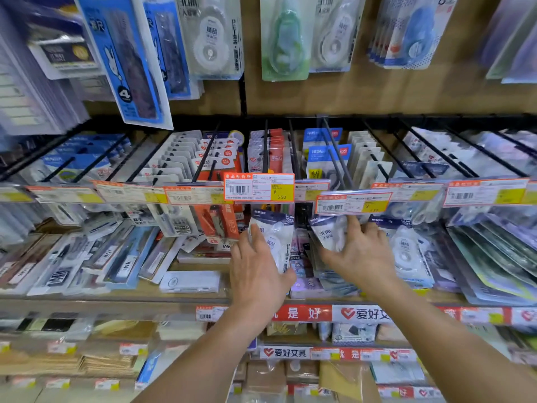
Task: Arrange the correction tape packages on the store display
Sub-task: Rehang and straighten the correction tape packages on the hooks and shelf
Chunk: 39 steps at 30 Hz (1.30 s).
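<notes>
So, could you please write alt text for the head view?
Two bare hands reach into a stationery store display: the left hand grips a correction tape package, the right hand touches another package. Price tags line the peg hooks above.

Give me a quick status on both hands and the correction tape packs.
Left hand grips a correction tape package. Right hand on a second package. Price tags hang just above.

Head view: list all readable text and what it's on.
"5.50": orange-framed price tag with yellow corner, centre rail.
"INK": dark pen blister packs, left shelf.
"4": blue rabbit-print hanging card, upper left.
"28": red sticker below the orange packs.
"爱好文具": white shelf-edge strip with red heart.
"是好": red shelf-edge banner.
Correction tape packages at both hands, other price tags: too blurred.
</notes>
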{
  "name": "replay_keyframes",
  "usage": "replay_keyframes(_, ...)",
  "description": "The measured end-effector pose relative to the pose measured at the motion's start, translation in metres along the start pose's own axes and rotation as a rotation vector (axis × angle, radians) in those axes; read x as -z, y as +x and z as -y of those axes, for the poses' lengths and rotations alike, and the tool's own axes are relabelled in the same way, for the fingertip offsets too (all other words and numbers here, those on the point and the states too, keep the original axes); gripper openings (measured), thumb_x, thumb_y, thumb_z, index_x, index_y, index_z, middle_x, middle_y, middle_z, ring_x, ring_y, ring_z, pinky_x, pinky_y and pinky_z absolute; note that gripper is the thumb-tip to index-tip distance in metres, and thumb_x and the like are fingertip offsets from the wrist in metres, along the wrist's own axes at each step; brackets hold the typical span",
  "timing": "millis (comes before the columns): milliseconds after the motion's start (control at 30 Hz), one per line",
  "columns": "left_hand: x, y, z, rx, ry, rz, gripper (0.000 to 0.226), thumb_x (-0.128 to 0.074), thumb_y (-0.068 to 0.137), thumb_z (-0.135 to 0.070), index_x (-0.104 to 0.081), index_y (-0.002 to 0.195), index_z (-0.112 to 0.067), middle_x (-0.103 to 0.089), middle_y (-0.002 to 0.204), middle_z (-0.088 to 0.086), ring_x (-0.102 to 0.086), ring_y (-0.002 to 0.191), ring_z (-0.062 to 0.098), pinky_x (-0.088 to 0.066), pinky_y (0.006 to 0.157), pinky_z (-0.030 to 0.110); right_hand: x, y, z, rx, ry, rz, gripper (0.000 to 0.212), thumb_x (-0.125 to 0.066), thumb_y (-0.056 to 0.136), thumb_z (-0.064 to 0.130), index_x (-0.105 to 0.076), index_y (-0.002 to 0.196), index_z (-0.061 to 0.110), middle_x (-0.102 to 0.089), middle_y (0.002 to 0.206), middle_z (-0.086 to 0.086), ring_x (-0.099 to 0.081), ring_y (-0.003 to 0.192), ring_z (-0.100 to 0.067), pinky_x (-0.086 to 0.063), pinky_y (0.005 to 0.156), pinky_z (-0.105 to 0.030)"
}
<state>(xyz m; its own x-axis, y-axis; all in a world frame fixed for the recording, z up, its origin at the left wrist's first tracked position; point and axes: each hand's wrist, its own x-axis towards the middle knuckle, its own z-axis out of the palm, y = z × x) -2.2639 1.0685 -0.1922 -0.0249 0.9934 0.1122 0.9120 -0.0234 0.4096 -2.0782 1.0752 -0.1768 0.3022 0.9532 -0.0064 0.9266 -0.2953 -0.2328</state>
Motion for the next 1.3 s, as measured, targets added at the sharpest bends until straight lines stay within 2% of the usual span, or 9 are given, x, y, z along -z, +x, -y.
replay_keyframes(100, -0.001, -0.019, 0.003, -0.071, -0.044, -0.058, 0.111, -0.067, 0.081, -0.058, -0.003, 0.156, -0.008, -0.021, 0.158, 0.014, -0.016, 0.144, 0.030, -0.018, 0.120, 0.038, 0.004, -0.025, 0.000, -0.020, 0.036, 0.026, 0.110, -0.063, 0.083, 0.069, -0.009, 0.163, 0.016, -0.042, 0.144, -0.018, -0.042, 0.133, -0.037, -0.038, 0.107, -0.043)
replay_keyframes(233, 0.006, -0.042, 0.003, -0.040, -0.074, -0.027, 0.111, -0.064, 0.082, -0.060, 0.003, 0.156, -0.012, -0.008, 0.164, 0.010, -0.011, 0.149, 0.028, -0.019, 0.121, 0.039, 0.011, -0.063, -0.002, -0.039, 0.207, 0.012, 0.116, -0.077, 0.072, 0.065, -0.016, 0.158, 0.016, -0.044, 0.129, -0.014, -0.054, 0.119, -0.040, -0.050, 0.087, -0.043)
replay_keyframes(500, 0.034, -0.106, 0.000, 0.076, -0.224, 0.000, 0.115, -0.069, 0.077, -0.060, 0.009, 0.155, -0.024, -0.002, 0.162, -0.003, -0.008, 0.146, 0.020, -0.019, 0.121, 0.037, 0.035, -0.137, 0.011, -0.108, 0.285, 0.105, 0.120, -0.065, 0.073, 0.077, -0.001, 0.161, 0.025, -0.025, 0.129, 0.001, -0.054, 0.127, -0.029, -0.051, 0.086, -0.042)
replay_keyframes(633, 0.055, -0.125, 0.003, 0.124, -0.270, -0.041, 0.121, -0.078, 0.068, -0.056, 0.005, 0.153, -0.032, -0.004, 0.160, -0.009, -0.013, 0.140, 0.020, -0.032, 0.114, 0.041, 0.055, -0.157, 0.021, -0.104, 0.334, 0.110, 0.120, -0.057, 0.074, 0.085, 0.006, 0.160, 0.031, -0.016, 0.123, 0.006, -0.059, 0.121, -0.022, -0.050, 0.087, -0.037)
replay_keyframes(767, 0.074, -0.125, 0.002, 0.059, -0.342, -0.232, 0.125, -0.093, 0.051, -0.040, -0.016, 0.149, -0.031, -0.024, 0.150, -0.007, -0.028, 0.130, 0.022, -0.041, 0.102, 0.049, 0.079, -0.158, 0.031, -0.100, 0.427, 0.023, 0.112, -0.057, 0.074, 0.085, -0.004, 0.160, 0.037, -0.032, 0.133, 0.007, -0.059, 0.122, -0.023, -0.049, 0.089, -0.039)
replay_keyframes(867, 0.095, -0.116, -0.009, 0.035, -0.363, -0.282, 0.123, -0.087, 0.061, -0.046, -0.003, 0.151, -0.038, -0.011, 0.150, -0.021, -0.017, 0.139, 0.014, -0.030, 0.112, 0.042, 0.097, -0.153, 0.042, -0.089, 0.532, -0.077, 0.091, -0.059, 0.077, 0.079, -0.023, 0.152, 0.043, -0.043, 0.147, 0.008, -0.059, 0.124, -0.025, -0.049, 0.094, -0.041)
replay_keyframes(1033, 0.121, -0.086, -0.021, -0.074, -0.351, -0.338, 0.115, -0.075, 0.075, -0.053, 0.008, 0.154, -0.036, 0.002, 0.156, -0.021, -0.002, 0.148, 0.011, -0.015, 0.114, 0.035, 0.117, -0.127, 0.060, -0.049, 0.771, -0.206, 0.049, -0.071, 0.074, 0.069, -0.039, 0.100, 0.042, -0.067, 0.096, 0.014, -0.068, 0.089, -0.017, -0.056, 0.079, -0.044)
replay_keyframes(1167, 0.136, -0.059, -0.029, -0.099, -0.326, -0.399, 0.110, -0.074, 0.079, -0.049, 0.002, 0.156, -0.027, -0.001, 0.159, -0.012, 0.000, 0.148, 0.011, -0.013, 0.119, 0.035, 0.137, -0.107, 0.074, 0.013, 0.951, -0.236, 0.041, -0.081, 0.078, 0.047, -0.046, 0.094, 0.032, -0.067, 0.077, 0.009, -0.067, 0.074, -0.013, -0.057, 0.074, -0.046)
replay_keyframes(1300, 0.150, -0.038, -0.036, -0.092, -0.284, -0.441, 0.111, -0.074, 0.079, -0.049, 0.002, 0.156, -0.024, -0.003, 0.158, -0.009, -0.005, 0.147, 0.016, -0.010, 0.117, 0.031, 0.154, -0.085, 0.080, 0.088, 1.060, -0.239, 0.035, -0.083, 0.079, 0.038, -0.053, 0.089, 0.025, -0.066, 0.067, 0.020, -0.061, 0.060, -0.001, -0.048, 0.064, -0.032)
